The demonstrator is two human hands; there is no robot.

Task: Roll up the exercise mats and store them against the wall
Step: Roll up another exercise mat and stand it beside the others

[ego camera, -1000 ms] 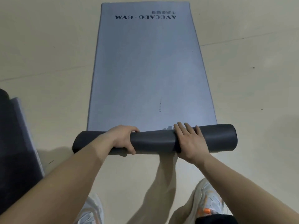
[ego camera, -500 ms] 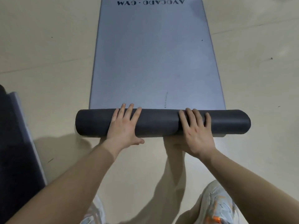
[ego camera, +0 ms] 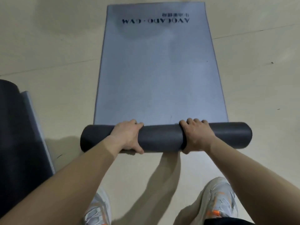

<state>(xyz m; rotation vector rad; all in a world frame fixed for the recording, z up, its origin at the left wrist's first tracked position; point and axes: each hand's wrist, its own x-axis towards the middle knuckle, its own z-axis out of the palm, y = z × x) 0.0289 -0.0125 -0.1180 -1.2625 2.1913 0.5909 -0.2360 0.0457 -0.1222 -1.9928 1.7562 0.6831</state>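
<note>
A grey-blue exercise mat [ego camera: 159, 75] lies flat on the floor ahead of me, with dark upside-down lettering near its far end. Its near end is wound into a dark grey roll [ego camera: 160, 138] lying crosswise. My left hand [ego camera: 128, 135] wraps over the left part of the roll, fingers curled over the far side and thumb underneath. My right hand [ego camera: 197, 135] grips the right part the same way. Both ends of the roll stick out past my hands.
A second dark mat [ego camera: 17, 143], partly rolled, lies at the left edge of view. The beige floor [ego camera: 48, 46] surrounds the mat. My two light sneakers [ego camera: 219, 203] stand just behind the roll.
My hands went from lying flat on top of the roll to curling around it. The roll has grown thicker and moved along the mat toward the lettering.
</note>
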